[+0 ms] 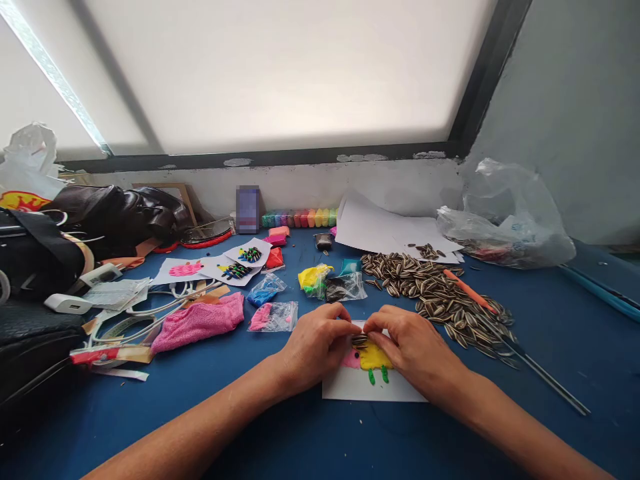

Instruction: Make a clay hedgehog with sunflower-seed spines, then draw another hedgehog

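Right hand (417, 343) beside the clay figure (375, 359) (left hand (315, 340) opposite)

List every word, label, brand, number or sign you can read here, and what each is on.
None can be read.
Phone: screen pixelated, unreadable.
Right bag: faint bluish marks, too blurred.
Left bag: red and yellow print, no legible words.
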`<state>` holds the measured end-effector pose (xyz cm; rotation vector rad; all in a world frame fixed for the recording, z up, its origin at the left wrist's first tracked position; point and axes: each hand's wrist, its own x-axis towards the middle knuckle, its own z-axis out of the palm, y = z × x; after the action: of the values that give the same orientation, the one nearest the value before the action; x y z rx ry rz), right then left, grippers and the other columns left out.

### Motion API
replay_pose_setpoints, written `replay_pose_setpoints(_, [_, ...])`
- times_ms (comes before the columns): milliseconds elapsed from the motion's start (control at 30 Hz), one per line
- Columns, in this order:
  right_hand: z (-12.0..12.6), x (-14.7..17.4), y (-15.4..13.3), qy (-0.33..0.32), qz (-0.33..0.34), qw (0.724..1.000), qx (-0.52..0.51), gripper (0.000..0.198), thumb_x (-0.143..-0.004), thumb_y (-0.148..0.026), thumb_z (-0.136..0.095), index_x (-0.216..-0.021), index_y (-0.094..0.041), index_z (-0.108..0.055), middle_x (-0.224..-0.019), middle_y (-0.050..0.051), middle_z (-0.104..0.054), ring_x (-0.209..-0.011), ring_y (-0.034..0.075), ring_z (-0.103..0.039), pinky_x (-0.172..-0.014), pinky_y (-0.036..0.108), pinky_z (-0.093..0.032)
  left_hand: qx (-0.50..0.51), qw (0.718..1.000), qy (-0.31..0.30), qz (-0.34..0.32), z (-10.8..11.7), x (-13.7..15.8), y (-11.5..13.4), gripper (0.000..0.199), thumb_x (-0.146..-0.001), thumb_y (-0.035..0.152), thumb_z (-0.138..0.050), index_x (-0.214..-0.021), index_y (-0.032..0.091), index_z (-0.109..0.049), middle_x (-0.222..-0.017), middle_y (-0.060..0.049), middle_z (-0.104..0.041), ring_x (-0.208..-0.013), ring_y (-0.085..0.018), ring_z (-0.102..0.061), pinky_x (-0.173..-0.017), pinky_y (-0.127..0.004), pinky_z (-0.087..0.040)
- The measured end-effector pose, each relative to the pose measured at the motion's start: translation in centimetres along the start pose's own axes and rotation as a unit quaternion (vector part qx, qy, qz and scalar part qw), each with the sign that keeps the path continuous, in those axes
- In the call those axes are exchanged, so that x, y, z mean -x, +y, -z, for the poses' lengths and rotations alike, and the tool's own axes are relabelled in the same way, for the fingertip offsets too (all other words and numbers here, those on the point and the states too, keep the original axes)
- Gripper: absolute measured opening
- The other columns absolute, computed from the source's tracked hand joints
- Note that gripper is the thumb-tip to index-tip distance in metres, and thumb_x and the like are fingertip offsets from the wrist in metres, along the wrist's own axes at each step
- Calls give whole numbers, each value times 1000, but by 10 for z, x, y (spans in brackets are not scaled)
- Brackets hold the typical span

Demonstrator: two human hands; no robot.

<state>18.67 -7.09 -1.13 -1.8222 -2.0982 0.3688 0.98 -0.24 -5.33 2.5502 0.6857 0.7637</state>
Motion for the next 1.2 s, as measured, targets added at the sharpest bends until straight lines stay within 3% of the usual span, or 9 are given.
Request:
replay_pose_setpoints(167, [10, 0, 6, 29, -1, 1000, 4, 24, -91, -17, -49, -90, -22, -72, -93, 5, -66, -80, 17, -64, -73, 30, -48, 25, 1000, -3, 14, 2, -1, 1, 29, -83, 10, -50, -96, 19, -74, -92, -6, -65, -79, -15, -60, -70, -27, -49])
replay_pose_setpoints(400, [21, -5, 41, 101, -60, 984, 136, 24, -91, -18, -48, -94, -20, -72, -95, 7, -67, -83, 22, -65, -70, 34, -49, 91, 993, -12, 71, 8, -3, 7, 28, -81, 8, -50, -94, 16, -73, -87, -5, -64, -73, -13, -58, -63, -24, -44])
replay_pose_setpoints(633, [10, -16, 55, 100, -39, 978, 179, 29, -91, -14, -49, -109, -19, -71, -98, 9, -64, -89, 22, -62, -75, 34, -49, 96, 989, -28, 105, 10, -6, 8, 27, -79, 8, -50, -91, 16, -74, -80, -4, -61, -68, -12, -55, -60, -24, -40])
replay_pose_setpoints(767, [5, -24, 58, 100, -24, 972, 210, 27, -88, -12, -52, -102, -20, -73, -99, 11, -64, -92, 26, -59, -77, 38, -47, 95, 991, -23, 96, 7, -5, 6, 26, -79, 8, -52, -89, 16, -74, -79, -3, -61, -70, -12, -56, -61, -24, -40])
replay_pose_setpoints(1033, [5, -17, 59, 80, 8, 976, 203, 23, -90, -16, -51, -93, -19, -73, -87, 7, -66, -86, 23, -61, -78, 36, -49, 94, 991, -20, 92, 6, -5, 4, 24, -80, 9, -53, -89, 17, -74, -79, -3, -61, -70, -12, -55, -62, -23, -40])
replay_pose_setpoints(1200, [8, -14, 55, 65, 14, 979, 195, 27, -86, -9, -52, -98, -20, -73, -90, 6, -68, -87, 22, -63, -76, 34, -50, 91, 992, -23, 89, 6, -6, 3, 23, -81, 9, -53, -88, 17, -74, -79, -3, -61, -71, -12, -55, -62, -24, -40])
